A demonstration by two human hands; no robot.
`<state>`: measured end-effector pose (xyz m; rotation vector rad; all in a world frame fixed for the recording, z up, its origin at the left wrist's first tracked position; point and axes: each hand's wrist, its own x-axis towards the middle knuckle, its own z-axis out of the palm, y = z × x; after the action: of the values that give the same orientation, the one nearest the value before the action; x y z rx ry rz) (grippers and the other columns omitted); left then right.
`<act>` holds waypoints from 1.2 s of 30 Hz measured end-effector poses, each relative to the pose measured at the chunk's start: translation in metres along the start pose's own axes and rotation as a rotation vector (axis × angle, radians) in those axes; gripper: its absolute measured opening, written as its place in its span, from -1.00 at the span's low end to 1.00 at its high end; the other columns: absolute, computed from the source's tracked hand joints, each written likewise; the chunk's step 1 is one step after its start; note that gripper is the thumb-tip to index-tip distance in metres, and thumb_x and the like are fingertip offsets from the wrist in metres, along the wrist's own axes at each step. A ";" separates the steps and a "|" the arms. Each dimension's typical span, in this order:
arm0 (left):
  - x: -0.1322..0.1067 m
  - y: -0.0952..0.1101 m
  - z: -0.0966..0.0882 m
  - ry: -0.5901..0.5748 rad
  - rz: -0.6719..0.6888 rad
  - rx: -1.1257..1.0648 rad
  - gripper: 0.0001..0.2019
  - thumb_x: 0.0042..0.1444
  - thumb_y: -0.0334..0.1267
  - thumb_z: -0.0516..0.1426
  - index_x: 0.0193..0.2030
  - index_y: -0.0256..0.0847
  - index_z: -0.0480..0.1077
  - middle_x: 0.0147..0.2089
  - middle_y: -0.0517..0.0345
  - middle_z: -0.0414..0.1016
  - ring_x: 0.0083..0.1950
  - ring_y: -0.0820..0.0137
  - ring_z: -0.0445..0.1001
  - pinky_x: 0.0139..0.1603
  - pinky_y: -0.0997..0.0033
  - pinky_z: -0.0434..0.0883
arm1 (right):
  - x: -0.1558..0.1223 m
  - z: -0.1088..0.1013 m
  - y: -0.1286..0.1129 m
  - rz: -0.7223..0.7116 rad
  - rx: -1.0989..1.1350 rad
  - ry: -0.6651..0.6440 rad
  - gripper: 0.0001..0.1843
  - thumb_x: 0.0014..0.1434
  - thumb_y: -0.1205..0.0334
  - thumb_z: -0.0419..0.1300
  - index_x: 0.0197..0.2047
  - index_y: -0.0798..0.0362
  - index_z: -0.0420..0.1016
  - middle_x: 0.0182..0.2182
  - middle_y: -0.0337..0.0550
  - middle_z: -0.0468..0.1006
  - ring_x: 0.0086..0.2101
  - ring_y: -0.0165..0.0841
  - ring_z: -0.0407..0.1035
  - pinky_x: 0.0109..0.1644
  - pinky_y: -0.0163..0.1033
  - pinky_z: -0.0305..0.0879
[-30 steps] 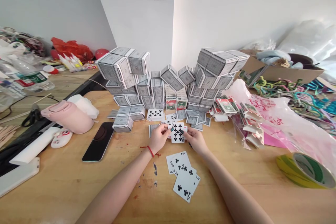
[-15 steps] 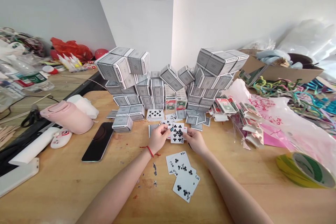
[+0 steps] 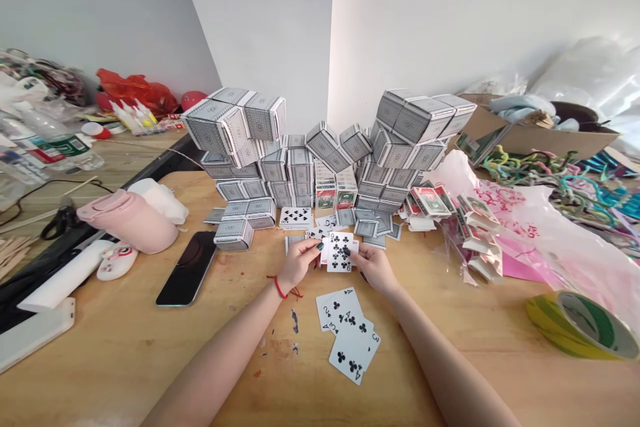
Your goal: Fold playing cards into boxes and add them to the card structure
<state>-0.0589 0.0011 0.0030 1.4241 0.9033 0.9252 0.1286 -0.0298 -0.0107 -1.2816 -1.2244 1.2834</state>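
Observation:
My right hand (image 3: 374,267) is closed on a clubs playing card (image 3: 341,261), held face up by its right edge with the thumb on the front. It looks like a nine. My left hand (image 3: 299,264) pinches a white playing card (image 3: 325,251) just left of it, partly hidden behind the clubs card. A red "A" shows at the edges behind. Nearer to me, between my forearms, several low clubs cards (image 3: 347,333) lie overlapped and face up. Beyond my hands, an eight-of-spades-like card (image 3: 295,217) and grey-backed cards (image 3: 373,223) lie on the table.
Stacked grey-patterned card blocks (image 3: 233,123) rise at the back, with another stack (image 3: 417,120) to the right. A black phone (image 3: 187,270) and a pink cup (image 3: 127,221) are at left. Red card boxes (image 3: 431,202) and yellow tape (image 3: 560,330) are at right.
My left hand has drawn slightly left, away from the front of the clubs card, and now pinches at a card beside it. The right hand keeps its hold, nearly still.

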 end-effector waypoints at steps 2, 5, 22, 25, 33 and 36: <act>0.000 0.003 -0.002 -0.047 -0.010 -0.030 -0.74 0.04 -0.14 0.03 -0.48 -0.27 0.40 -0.61 0.16 0.32 -0.57 0.48 0.28 -0.57 0.49 0.23 | 0.000 -0.001 0.001 -0.003 0.016 0.006 -0.60 -0.08 -0.09 0.17 -0.43 0.13 0.39 -0.68 -0.31 0.28 -0.66 -0.52 0.04 -0.60 -0.38 -0.10; 0.002 0.004 -0.005 -0.094 -0.043 -0.034 -0.73 0.03 -0.12 0.05 -0.49 -0.27 0.42 -0.60 0.16 0.33 -0.56 0.48 0.27 -0.57 0.49 0.21 | 0.000 -0.001 0.003 0.005 0.030 0.014 -0.61 -0.07 -0.08 0.17 -0.44 0.13 0.39 -0.69 -0.33 0.24 -0.67 -0.55 -0.03 -0.61 -0.38 -0.16; 0.004 0.001 0.002 -0.147 -0.110 0.032 -0.68 -0.06 -0.05 0.15 -0.35 -0.32 0.42 -0.52 0.17 0.41 -0.49 0.49 0.31 -0.43 0.49 0.27 | -0.003 0.002 0.006 -0.029 0.026 0.054 -0.62 -0.09 -0.05 0.20 -0.53 0.16 0.41 -0.61 -0.20 0.37 -0.62 -0.50 0.10 -0.57 -0.37 -0.02; 0.004 -0.001 0.004 -0.114 -0.118 0.071 -0.69 -0.05 -0.05 0.14 -0.39 -0.31 0.42 -0.51 0.15 0.42 -0.50 0.49 0.33 -0.45 0.49 0.28 | -0.004 0.002 0.004 -0.027 0.014 0.045 -0.62 -0.09 -0.05 0.20 -0.52 0.17 0.42 -0.64 -0.23 0.35 -0.63 -0.50 0.08 -0.58 -0.37 -0.03; 0.005 -0.001 0.009 -0.042 -0.137 0.091 -0.70 -0.12 -0.05 0.17 -0.52 -0.31 0.37 -0.57 0.19 0.38 -0.55 0.52 0.28 -0.54 0.53 0.24 | -0.005 0.004 -0.001 -0.017 0.041 0.014 -0.61 -0.10 -0.06 0.20 -0.51 0.17 0.40 -0.66 -0.25 0.32 -0.64 -0.52 0.05 -0.59 -0.38 -0.06; 0.005 0.000 0.009 -0.017 -0.136 0.097 -0.71 -0.14 -0.07 0.18 -0.56 -0.31 0.36 -0.61 0.21 0.35 -0.58 0.54 0.25 -0.56 0.54 0.20 | -0.006 0.005 -0.003 -0.001 0.032 0.010 -0.59 -0.12 -0.09 0.20 -0.55 0.16 0.38 -0.68 -0.27 0.28 -0.67 -0.55 0.00 -0.62 -0.39 -0.12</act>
<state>-0.0486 0.0024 0.0033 1.4316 1.0305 0.7758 0.1237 -0.0354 -0.0070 -1.2630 -1.1923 1.2895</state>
